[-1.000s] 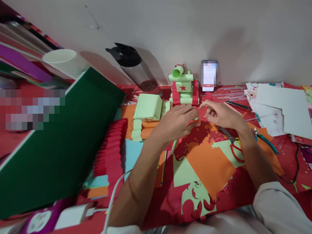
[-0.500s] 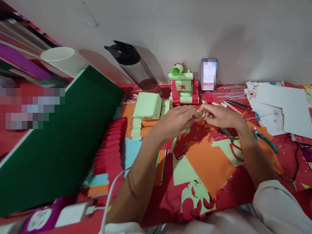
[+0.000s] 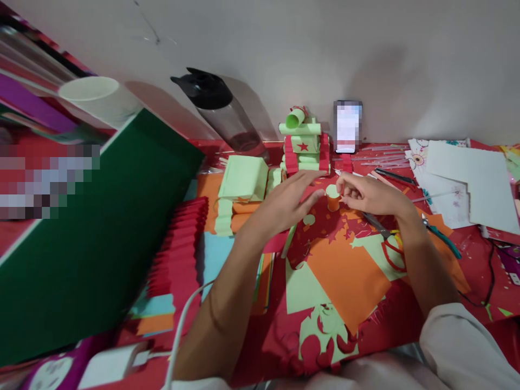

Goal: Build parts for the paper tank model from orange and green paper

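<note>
A small orange paper roll point(image 3: 333, 205) stands upright on the red tabletop, capped by a pale green paper disc point(image 3: 332, 190). My left hand point(image 3: 294, 195) hovers just left of it, fingers stretched and thumb apart, holding nothing. On the other side, my right hand point(image 3: 361, 193) has its fingers curled beside the disc; what they hold, if anything, is hidden. Another green disc point(image 3: 309, 219) lies below my left thumb. Behind my hands stands a green and red paper tank point(image 3: 305, 145) with a red star. Left of my left wrist is a green and orange paper model point(image 3: 244, 179).
Scissors point(image 3: 390, 244) and pliers point(image 3: 442, 237) lie to the right, near an orange sheet point(image 3: 347, 276) and cut scraps. A phone point(image 3: 348, 127) leans on the wall. A bottle point(image 3: 227, 114) and a large green board point(image 3: 97, 233) stand left. A white cable point(image 3: 182, 325) crosses beside my left forearm.
My hands have parted: the left has opened and drawn back leftward, while the right stays close. The orange roll with its green disc, mostly hidden between my fingers before, now shows standing.
</note>
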`<state>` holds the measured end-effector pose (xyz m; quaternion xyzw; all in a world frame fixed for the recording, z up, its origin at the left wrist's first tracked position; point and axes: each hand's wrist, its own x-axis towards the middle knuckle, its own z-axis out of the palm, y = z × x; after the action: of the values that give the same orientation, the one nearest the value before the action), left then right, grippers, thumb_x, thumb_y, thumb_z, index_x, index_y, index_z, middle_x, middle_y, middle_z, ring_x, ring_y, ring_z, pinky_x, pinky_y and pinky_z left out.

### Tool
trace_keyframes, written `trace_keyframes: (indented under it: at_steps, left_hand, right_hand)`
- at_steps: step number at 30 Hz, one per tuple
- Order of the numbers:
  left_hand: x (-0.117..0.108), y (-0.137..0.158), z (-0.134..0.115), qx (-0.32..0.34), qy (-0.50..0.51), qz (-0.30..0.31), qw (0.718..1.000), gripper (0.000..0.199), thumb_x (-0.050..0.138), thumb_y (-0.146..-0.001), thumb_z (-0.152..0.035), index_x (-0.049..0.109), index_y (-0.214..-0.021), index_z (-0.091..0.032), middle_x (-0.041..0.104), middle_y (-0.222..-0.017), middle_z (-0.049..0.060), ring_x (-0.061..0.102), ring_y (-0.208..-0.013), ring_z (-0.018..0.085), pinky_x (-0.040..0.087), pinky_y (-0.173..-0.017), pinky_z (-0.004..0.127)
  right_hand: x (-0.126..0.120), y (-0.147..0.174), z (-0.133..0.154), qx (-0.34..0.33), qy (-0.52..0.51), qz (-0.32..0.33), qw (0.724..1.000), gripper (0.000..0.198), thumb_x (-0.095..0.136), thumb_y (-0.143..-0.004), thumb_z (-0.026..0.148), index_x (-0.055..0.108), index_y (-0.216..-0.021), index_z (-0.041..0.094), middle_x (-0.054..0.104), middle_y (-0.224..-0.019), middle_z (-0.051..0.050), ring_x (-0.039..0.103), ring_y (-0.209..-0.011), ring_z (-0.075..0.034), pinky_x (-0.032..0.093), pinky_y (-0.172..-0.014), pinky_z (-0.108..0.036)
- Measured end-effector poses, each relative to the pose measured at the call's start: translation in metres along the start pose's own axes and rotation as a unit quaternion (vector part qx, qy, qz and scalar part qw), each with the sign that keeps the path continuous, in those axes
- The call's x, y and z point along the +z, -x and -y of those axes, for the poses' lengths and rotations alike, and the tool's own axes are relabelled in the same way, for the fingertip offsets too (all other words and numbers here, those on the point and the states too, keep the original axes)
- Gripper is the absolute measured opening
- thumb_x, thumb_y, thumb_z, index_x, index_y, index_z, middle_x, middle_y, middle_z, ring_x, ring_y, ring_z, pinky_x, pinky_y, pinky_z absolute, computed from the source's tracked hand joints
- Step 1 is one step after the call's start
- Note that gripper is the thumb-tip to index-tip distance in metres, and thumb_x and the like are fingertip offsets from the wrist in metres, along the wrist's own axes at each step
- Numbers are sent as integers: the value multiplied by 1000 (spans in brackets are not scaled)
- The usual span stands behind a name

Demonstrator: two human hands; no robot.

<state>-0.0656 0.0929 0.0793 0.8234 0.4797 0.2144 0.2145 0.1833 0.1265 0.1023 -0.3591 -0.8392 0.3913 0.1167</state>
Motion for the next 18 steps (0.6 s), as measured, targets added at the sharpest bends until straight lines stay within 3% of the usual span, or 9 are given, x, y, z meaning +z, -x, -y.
trace_keyframes:
  at_steps: [4, 11, 15, 18]
  left_hand:
    - [12, -4, 1, 54, 104, 8, 993, 63, 60, -101, -49, 43, -157, -27, 49, -162, 13, 50, -148, 30, 42, -122, 49]
    - [25, -9, 3, 20, 107, 2, 994, 58, 66, -97, -30, 48, -152, -26, 68, -138, 11, 64, -130, 28, 52, -108, 47]
    - [24, -9, 4, 7, 80, -25, 997, 57, 70, -95, -32, 51, -147, -24, 69, -131, 11, 67, -122, 28, 54, -102, 45]
    - [23, -8, 5, 10, 53, -11, 998, 57, 70, -96, -37, 50, -148, -24, 67, -132, 12, 66, -122, 29, 54, -101, 45]
  right_hand:
    - [-6, 4, -2, -2, -65, -22, 998, 13, 64, -92, 28, 54, -99, 24, 63, -85, 2, 59, -74, -15, 45, -68, -28]
    - [-9, 5, -2, -13, -104, -55, 993, 17, 71, -90, 32, 58, -95, 22, 66, -88, 0, 63, -78, -16, 49, -72, -31]
    - [-7, 3, -2, -17, -110, -63, 992, 18, 72, -88, 31, 58, -94, 22, 66, -88, 0, 64, -79, -17, 49, -75, -32]
    - [-6, 3, -2, -10, -123, -75, 990, 18, 72, -88, 30, 57, -94, 22, 65, -89, 1, 64, -79, -16, 49, -73, -31]
